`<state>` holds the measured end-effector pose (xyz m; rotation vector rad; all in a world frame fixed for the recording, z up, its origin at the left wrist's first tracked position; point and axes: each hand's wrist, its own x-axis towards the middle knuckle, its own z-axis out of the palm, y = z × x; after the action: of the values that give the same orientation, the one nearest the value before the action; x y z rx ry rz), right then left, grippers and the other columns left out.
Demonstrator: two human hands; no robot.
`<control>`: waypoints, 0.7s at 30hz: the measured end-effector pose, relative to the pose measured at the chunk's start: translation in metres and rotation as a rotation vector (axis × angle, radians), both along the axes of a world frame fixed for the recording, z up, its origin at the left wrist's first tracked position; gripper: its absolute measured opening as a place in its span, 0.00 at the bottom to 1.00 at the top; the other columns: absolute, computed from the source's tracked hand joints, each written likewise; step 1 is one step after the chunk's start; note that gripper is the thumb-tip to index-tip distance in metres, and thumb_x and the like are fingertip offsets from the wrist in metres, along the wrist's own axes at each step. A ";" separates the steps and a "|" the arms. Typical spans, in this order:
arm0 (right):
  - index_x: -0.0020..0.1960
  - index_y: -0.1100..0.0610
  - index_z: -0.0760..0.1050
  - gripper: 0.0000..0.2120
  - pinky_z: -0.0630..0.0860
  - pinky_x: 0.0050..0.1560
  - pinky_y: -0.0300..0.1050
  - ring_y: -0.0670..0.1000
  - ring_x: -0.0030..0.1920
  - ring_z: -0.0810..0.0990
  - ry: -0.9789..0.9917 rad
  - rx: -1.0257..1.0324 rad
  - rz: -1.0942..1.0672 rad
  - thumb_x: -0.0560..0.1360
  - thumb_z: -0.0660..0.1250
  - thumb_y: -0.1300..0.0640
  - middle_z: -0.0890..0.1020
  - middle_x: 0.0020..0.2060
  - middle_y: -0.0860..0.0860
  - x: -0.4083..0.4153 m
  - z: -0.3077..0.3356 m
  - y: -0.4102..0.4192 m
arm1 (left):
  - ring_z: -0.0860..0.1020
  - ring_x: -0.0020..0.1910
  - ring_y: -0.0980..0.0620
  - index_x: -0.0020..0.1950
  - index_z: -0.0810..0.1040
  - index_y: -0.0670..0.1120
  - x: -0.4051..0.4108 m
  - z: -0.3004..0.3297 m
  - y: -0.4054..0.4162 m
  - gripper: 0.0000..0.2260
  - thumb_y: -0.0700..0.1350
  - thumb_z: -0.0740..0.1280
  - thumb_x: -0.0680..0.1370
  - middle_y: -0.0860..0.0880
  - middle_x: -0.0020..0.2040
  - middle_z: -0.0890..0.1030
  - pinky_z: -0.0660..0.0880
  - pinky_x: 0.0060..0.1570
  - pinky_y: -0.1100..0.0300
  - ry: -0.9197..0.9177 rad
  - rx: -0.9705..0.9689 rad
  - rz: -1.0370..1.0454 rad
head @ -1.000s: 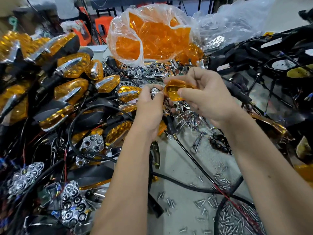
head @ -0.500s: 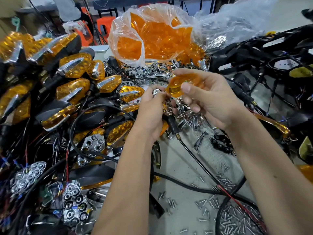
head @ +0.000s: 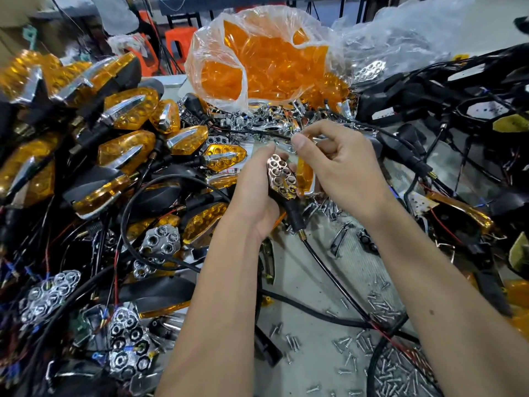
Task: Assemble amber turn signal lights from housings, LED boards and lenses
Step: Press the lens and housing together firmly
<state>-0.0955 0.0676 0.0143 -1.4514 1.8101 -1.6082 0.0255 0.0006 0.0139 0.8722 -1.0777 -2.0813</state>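
A second ago I had the lens up in front of me, face out, near the tips of both hands; now I have swung it down and turned it on edge, so it stands just beside the housing (head: 282, 179), its lower rim touching or very near the housing's right edge. I judge this means the lens is about to be seated, and the step in hand is closing the light. My left hand (head: 254, 193) is curled around the housing from below and behind, gripping it with the chrome reflector facing up; its stalk and black wire (head: 329, 270) run down toward me. My right hand (head: 340, 170) pinches the lens (head: 305, 174), thumb on top and fingers curled behind it. So I hold one housing and one lens. The reflector's cells I make out at about eight, though glare blurs some. On my left lies a heap of finished lights (head: 126, 113); I can count roughly ten amber faces, with more hidden beneath. Loose reflectors (head: 160, 242) show in perhaps four spots in that pile. One clear bag (head: 257, 58) of spare lenses sits beyond my hands, too many inside to count. Screws (head: 380, 308) are scattered on the bench near my right forearm, dozens, uncountable. More black housings and wires (head: 458, 90) crowd the right side; their number I cannot tell.
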 end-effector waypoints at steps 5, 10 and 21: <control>0.49 0.51 0.85 0.11 0.69 0.31 0.47 0.49 0.28 0.73 0.137 -0.038 -0.102 0.82 0.67 0.46 0.82 0.31 0.52 0.008 0.002 -0.002 | 0.82 0.63 0.38 0.73 0.74 0.38 0.003 0.003 0.003 0.27 0.58 0.58 0.85 0.36 0.63 0.82 0.79 0.63 0.42 -0.028 -0.020 -0.043; 0.50 0.51 0.86 0.12 0.76 0.36 0.52 0.55 0.34 0.81 0.169 -0.048 -0.125 0.81 0.67 0.45 0.85 0.34 0.53 0.011 0.005 -0.003 | 0.87 0.48 0.49 0.51 0.87 0.49 0.004 0.001 0.001 0.21 0.60 0.58 0.85 0.49 0.46 0.88 0.84 0.41 0.53 -0.006 -0.041 -0.065; 0.44 0.51 0.85 0.12 0.62 0.29 0.39 0.49 0.27 0.68 0.273 -0.069 -0.155 0.78 0.69 0.44 0.74 0.24 0.50 0.016 -0.001 -0.007 | 0.86 0.47 0.47 0.67 0.79 0.39 0.000 0.003 0.004 0.30 0.64 0.58 0.84 0.42 0.50 0.87 0.83 0.41 0.56 0.006 -0.033 -0.091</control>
<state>-0.0800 0.0606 0.0128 -1.6681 2.0811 -1.6236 0.0254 0.0045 0.0164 0.8135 -1.1651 -2.1323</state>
